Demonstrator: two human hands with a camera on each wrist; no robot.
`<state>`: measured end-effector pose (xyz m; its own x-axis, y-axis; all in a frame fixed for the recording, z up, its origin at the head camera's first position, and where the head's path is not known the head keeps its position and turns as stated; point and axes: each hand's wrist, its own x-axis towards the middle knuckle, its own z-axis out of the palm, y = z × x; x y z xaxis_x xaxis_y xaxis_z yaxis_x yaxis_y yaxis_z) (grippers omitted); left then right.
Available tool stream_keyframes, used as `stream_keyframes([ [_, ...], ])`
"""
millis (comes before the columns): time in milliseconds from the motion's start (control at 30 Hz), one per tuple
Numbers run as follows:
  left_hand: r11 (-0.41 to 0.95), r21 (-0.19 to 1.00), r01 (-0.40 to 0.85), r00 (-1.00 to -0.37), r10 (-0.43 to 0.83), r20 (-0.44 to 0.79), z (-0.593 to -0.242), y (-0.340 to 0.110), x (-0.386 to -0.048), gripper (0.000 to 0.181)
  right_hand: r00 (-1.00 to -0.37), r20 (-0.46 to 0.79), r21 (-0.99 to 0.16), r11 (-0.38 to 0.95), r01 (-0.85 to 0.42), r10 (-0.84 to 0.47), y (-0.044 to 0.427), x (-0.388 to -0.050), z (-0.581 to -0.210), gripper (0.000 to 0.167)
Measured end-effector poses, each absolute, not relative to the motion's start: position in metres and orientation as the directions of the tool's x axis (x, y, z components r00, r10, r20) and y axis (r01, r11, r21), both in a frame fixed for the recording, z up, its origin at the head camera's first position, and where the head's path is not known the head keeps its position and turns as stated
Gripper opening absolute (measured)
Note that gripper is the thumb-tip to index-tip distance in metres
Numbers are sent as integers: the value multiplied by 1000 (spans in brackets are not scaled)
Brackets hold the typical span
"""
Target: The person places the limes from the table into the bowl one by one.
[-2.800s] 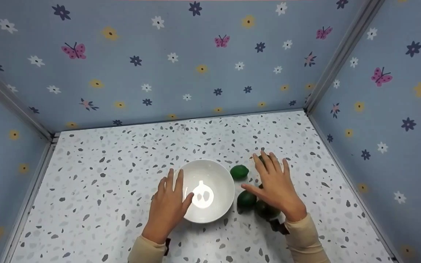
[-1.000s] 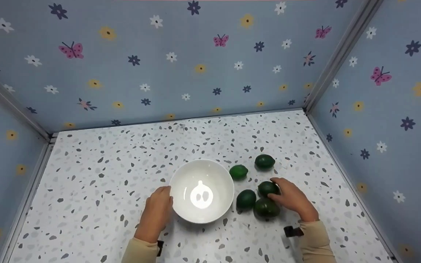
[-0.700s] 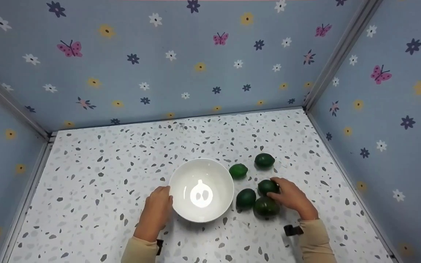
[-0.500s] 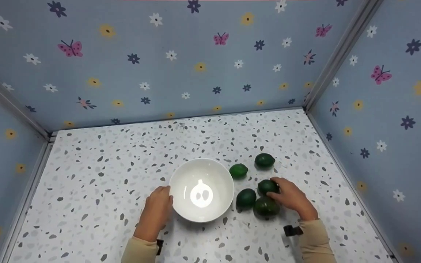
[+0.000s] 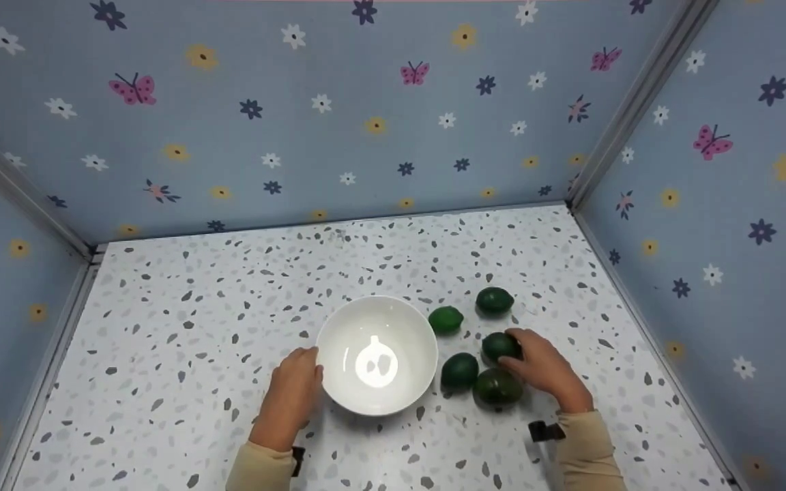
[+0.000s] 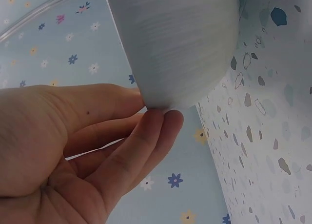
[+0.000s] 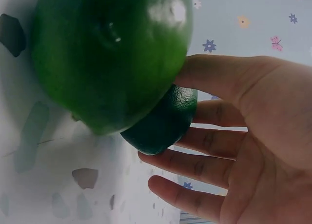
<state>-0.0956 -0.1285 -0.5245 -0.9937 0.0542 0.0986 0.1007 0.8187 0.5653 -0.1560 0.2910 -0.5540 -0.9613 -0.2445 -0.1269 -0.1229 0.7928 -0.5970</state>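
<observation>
A white bowl (image 5: 345,327) stands on the speckled table. My left hand (image 5: 290,392) holds it at its left side; in the left wrist view, thumb and fingertips meet the bowl's (image 6: 185,43) rim and outer wall. To the right of the bowl, my right hand (image 5: 546,368) grips a dark green fruit (image 5: 499,348) with a bumpy skin, thumb and fingers around its right side. Just in front lies a larger green fruit (image 5: 497,387), which partly hides the gripped fruit (image 7: 163,124) in the right wrist view. The gripped fruit appears to rest on the table.
Another dark green fruit (image 5: 460,372) lies between the bowl and the larger one. A brighter green lime (image 5: 445,320) sits by the bowl's right rim, with a dark green fruit (image 5: 494,301) further back. Flower-patterned walls (image 5: 338,136) enclose the table (image 5: 229,300).
Both hands came down from hovering with spread fingers: the left onto the bowl's side, the right onto a dark green fruit. Over the last second they have hardly moved.
</observation>
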Motion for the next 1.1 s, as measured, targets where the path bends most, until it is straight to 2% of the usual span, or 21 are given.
stream_keyframes([
  [233,819,573,46,-999,30,37,-524,-127,-96,23,-964,-53,-598,781,-180,-262,283,-155,-540,57],
  [433,818,573,43,-999,30,32,-524,-127,-97,23,-945,59,-594,749,-293,-322,273,-155,-531,55],
  [667,827,562,29,-999,32,4,-523,-128,-98,24,-924,113,-594,721,-358,-365,256,-155,-518,58],
  [800,824,564,49,-999,40,30,-524,-128,-97,23,-912,142,-582,713,-391,-385,245,-154,-514,58],
  [967,822,562,87,-996,51,79,-525,-129,-96,19,-881,197,-558,689,-462,-431,227,-153,-510,56],
  [1100,825,561,62,-998,40,52,-524,-128,-96,24,-843,227,-550,650,-525,-488,210,-155,-506,53],
])
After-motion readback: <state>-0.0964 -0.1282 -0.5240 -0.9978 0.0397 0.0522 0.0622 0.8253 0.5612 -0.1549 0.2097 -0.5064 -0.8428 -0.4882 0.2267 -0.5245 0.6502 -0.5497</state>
